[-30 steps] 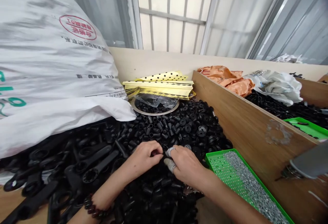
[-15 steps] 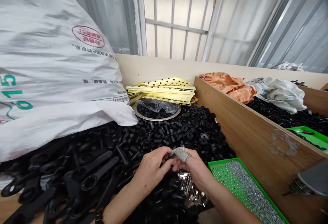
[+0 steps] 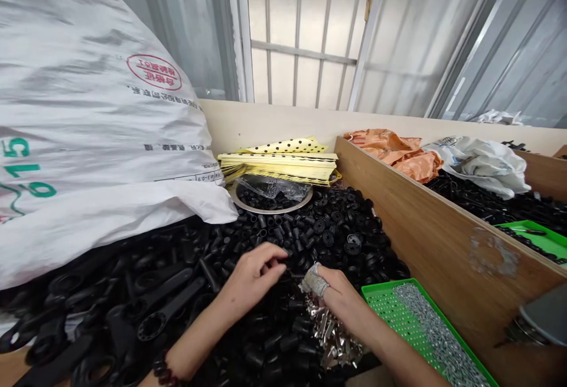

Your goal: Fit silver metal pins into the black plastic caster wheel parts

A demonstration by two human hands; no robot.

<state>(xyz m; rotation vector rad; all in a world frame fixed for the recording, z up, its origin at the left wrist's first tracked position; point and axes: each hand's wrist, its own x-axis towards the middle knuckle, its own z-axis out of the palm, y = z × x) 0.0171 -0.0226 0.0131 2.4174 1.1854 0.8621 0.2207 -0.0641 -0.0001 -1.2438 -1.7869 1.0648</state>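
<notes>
My left hand [image 3: 253,275] hovers over a heap of small black plastic parts [image 3: 283,239], its fingers curled and pinched on a small dark piece that I cannot make out. My right hand [image 3: 339,295] lies just to its right, fingertips wrapped in grey tape and bent toward the left hand's pinch. Below the right hand sits a pile of shiny metal clips [image 3: 334,337]. Long black handle-shaped parts [image 3: 150,292] lie to the left.
A big white sack [image 3: 88,139] fills the left. A metal bowl [image 3: 270,198] and yellow sheets [image 3: 279,162] sit at the back. A green tray of small metal screws [image 3: 420,328] lies right, beside a wooden divider [image 3: 434,221]. Beyond it are more black parts and bags.
My hands have parted a little and dropped lower onto the heap; the left hand now pinches at the black parts. The view has shifted slightly, baring more of the metal clips.
</notes>
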